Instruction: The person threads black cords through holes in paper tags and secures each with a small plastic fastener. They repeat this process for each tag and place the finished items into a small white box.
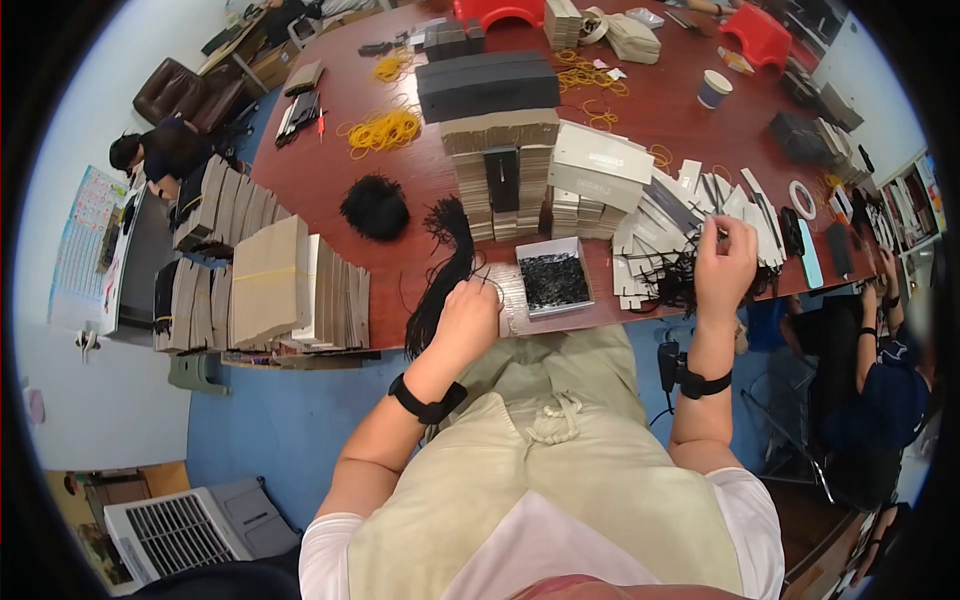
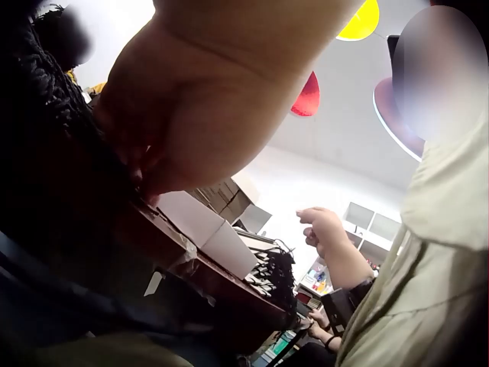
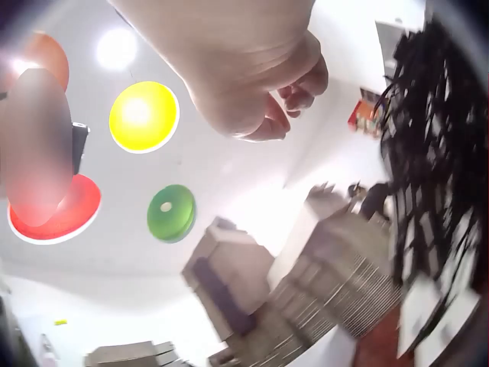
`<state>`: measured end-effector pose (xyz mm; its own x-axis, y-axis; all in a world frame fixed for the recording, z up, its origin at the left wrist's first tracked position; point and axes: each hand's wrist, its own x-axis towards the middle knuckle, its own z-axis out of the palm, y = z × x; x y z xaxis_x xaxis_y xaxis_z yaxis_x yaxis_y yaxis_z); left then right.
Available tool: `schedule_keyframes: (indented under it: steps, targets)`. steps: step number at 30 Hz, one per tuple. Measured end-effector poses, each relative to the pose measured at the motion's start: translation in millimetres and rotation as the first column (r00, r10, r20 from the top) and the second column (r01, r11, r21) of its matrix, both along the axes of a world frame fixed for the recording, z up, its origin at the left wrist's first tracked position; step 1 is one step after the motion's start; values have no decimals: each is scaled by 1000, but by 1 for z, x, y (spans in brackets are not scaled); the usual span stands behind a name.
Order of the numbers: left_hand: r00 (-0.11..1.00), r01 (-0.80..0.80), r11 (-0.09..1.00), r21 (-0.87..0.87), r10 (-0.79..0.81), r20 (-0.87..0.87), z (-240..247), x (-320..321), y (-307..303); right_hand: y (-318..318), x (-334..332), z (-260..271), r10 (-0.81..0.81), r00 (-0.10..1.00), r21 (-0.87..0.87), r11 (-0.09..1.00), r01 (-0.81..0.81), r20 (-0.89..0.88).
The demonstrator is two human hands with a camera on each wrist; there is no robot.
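My left hand (image 1: 468, 315) is at the front edge of the table, beside a long bundle of black cords (image 1: 452, 265). Its fingers are bent down and pinch a thin black cord, with a loop of it showing above the knuckles; the fingertips are mostly hidden. My right hand (image 1: 726, 265) is raised over a heap of pale tags (image 1: 635, 245) with black strings (image 1: 665, 275). In the right wrist view the fingers (image 3: 302, 84) curl loosely and nothing shows between them. Between the hands, a white box (image 1: 556, 308) holds small black pieces.
Stacks of cardboard pieces (image 1: 270, 275) stand at the left. More stacks with a black box (image 1: 488, 85) rise in the middle. A round black bundle (image 1: 375, 207), yellow rubber bands (image 1: 385, 130), a paper cup (image 1: 713, 90) and a light-blue phone (image 1: 809, 255) lie around.
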<state>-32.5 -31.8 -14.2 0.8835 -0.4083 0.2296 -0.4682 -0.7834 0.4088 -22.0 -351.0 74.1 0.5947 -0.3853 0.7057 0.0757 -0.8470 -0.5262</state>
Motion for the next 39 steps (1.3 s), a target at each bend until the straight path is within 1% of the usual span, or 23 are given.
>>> schedule_keyframes:
  steps: [1,2,3,4,6,8,11,12,15,16,19,20,23,24,25,26,29,30,32,33,35,36,39]
  targets:
    - [1000,-2,999,-40,2,0,2,3,1,16,3,2,135,990,57,989,-137,33]
    - [1000,-2,997,-80,2,2,4,6,3,33,2,6,268,962,50,963,-266,-57]
    - [998,-17,975,-220,2,-68,11,9,5,53,4,-3,528,847,355,805,-476,-60]
    - [991,-39,934,-356,-10,-135,22,11,5,66,10,-8,729,678,188,682,-707,-91]
    - [934,-109,791,-602,-126,-334,43,13,8,101,8,-12,921,313,572,389,-722,-230]
    - [912,-85,676,-732,-243,-330,51,18,12,129,14,-14,983,93,658,175,-732,-158]
    - [910,-68,596,-800,-293,-295,59,24,17,154,27,-29,999,4,814,35,-580,-39]
    - [913,-57,570,-820,-302,-274,61,25,18,158,27,-19,1000,9,905,-2,-426,6]
    - [846,-174,487,-856,-370,-383,64,25,31,158,39,-30,991,-129,848,-36,-529,-38]
    - [807,-250,425,-870,-405,-430,65,25,34,158,39,-31,988,-128,813,-6,-582,-84]
    - [685,-387,37,-921,-657,-314,62,27,48,145,36,-21,966,-239,945,-168,-281,100]
    - [652,-383,-83,-920,-730,-205,58,29,55,138,32,-14,976,-172,942,-179,-284,134]
    - [594,-413,-478,-775,-787,168,49,34,68,108,39,-43,801,-72,779,-595,-196,594]
    - [562,-425,-531,-733,-790,246,46,36,72,100,38,-46,737,-24,723,-667,-180,675]
    - [587,-419,-532,-736,-777,227,48,35,73,91,38,-49,664,27,658,-734,-168,748]
    - [611,-412,-532,-740,-764,208,51,33,74,83,40,-54,556,-14,549,-823,-146,831]
    - [640,-397,-548,-736,-740,206,46,32,77,67,36,-46,454,64,458,-873,-165,889]
    - [647,-392,-531,-752,-740,185,45,32,77,65,36,-42,462,51,461,-860,-220,886]
    - [635,-400,-528,-749,-749,190,43,30,75,63,31,-35,534,197,569,-764,-304,822]
    - [641,-377,-470,-798,-754,142,40,31,73,64,29,-30,559,271,621,-708,-336,784]
    - [657,-332,-343,-879,-752,45,33,33,70,66,29,-29,706,316,763,-503,-406,633]
    - [720,-334,-207,-920,-685,-107,44,28,63,67,29,-28,763,345,814,-387,-434,547]
    - [788,-275,208,-939,-510,-344,56,28,42,77,28,-23,894,325,923,-199,-330,309]
